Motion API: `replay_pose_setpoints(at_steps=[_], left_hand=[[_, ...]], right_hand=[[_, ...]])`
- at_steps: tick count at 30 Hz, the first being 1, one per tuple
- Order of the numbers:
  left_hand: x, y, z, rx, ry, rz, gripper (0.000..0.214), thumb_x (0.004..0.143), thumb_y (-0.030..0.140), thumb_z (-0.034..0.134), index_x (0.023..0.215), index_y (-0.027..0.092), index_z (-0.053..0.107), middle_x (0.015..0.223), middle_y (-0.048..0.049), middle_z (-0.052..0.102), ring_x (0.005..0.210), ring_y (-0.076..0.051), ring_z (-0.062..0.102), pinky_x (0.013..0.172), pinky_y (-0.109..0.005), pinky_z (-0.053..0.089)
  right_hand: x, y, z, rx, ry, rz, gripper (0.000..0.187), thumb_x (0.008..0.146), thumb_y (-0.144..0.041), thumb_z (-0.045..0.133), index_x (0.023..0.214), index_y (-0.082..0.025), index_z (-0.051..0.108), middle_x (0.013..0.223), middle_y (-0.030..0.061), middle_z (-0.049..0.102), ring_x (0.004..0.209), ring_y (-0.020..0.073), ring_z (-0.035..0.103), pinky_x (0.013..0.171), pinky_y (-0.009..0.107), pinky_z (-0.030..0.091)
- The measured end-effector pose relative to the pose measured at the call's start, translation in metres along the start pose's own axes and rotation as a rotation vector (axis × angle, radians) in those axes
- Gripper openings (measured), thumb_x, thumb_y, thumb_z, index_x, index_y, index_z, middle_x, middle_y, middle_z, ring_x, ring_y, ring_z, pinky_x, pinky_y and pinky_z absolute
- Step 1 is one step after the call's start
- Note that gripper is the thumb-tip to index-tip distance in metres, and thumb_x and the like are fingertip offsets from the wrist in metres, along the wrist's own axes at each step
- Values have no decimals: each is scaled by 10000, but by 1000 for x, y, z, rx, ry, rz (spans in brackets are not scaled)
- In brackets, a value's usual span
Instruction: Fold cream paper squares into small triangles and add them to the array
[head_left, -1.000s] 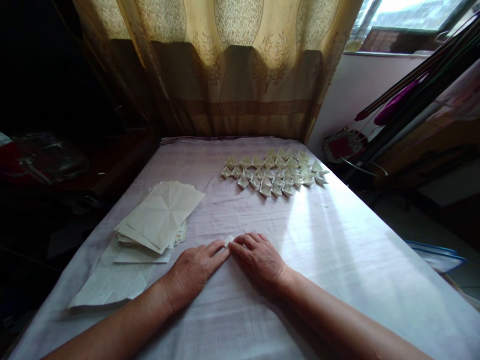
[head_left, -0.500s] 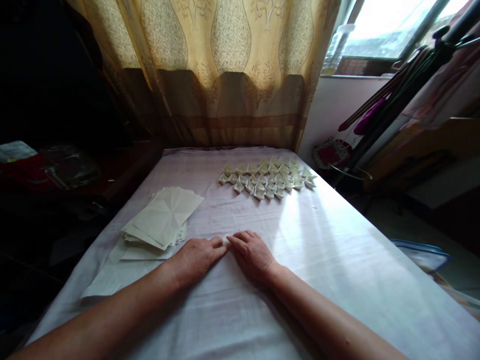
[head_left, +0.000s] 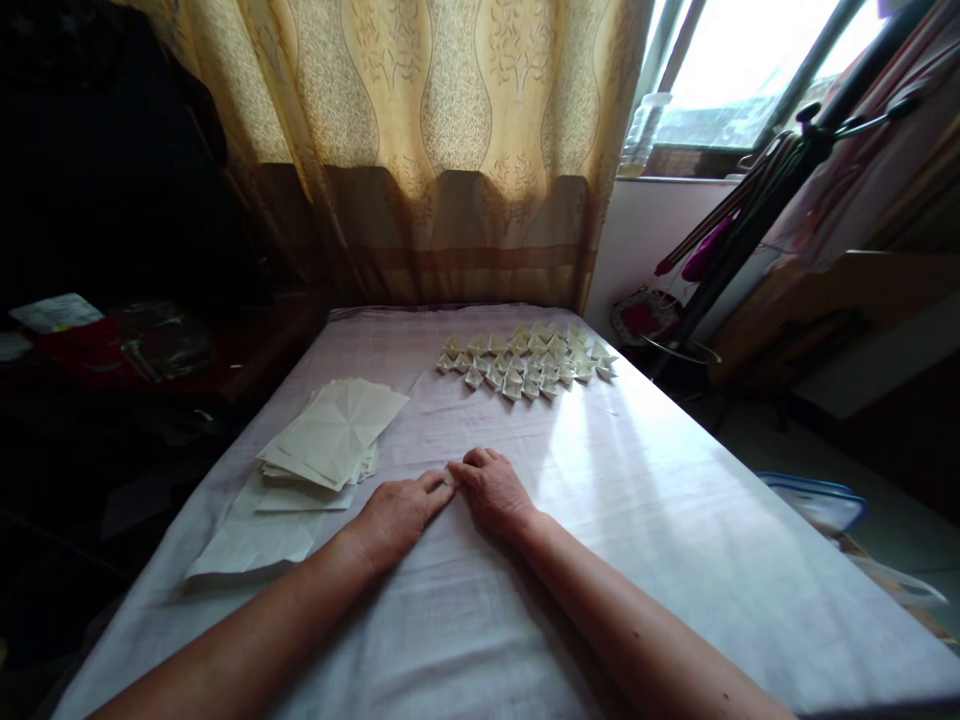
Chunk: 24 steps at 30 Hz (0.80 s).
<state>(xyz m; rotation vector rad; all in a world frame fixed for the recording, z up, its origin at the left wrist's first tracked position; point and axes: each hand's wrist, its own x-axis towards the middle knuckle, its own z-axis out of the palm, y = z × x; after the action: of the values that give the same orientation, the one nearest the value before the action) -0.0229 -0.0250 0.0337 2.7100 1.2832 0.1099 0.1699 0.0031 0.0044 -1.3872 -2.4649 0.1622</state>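
My left hand (head_left: 405,508) and my right hand (head_left: 491,488) meet at the middle of the cloth-covered table (head_left: 600,600). Between their fingertips is a small pale piece of folded paper (head_left: 449,478), mostly covered by the fingers. Both hands are closed on it, low over the cloth. To the left of my left hand lies a stack of creased cream paper sheets (head_left: 341,430), with a larger sheet (head_left: 251,535) partly under it. Beyond my right hand, several small folded paper boats (head_left: 525,362) stand in rows.
A patterned curtain (head_left: 457,130) hangs behind the table's far edge. On the right, a dark stand (head_left: 757,230) leans near the window. A blue-rimmed container (head_left: 814,500) sits lower, beside the table. Dark furniture with a red item (head_left: 94,350) is at the left.
The view has shifted slightly, so the scene sits a little differently. My fingers have come closer together over the small paper, which shows less now.
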Motion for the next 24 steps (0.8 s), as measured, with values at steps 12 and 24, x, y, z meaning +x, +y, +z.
replay_pose_setpoints(at_steps=[12,24], left_hand=[[-3,8,0,115,-77,-167,556,928,112,395,1408,381,473,1426,-38,533,977,-209,683,765,-294,531],[-2,6,1,83,-93,-126,542,938,115,423,1432,336,455,1428,-57,521,1021,-225,676,830,-326,541]], right_hand=[[-7,14,-2,40,-11,-74,343,946,-216,547,1273,-249,644,1166,90,666,1023,202,605,888,333,444],[-18,10,-14,23,-52,-145,320,961,-201,519,1233,-282,668,1212,62,673,1078,219,578,893,359,435]])
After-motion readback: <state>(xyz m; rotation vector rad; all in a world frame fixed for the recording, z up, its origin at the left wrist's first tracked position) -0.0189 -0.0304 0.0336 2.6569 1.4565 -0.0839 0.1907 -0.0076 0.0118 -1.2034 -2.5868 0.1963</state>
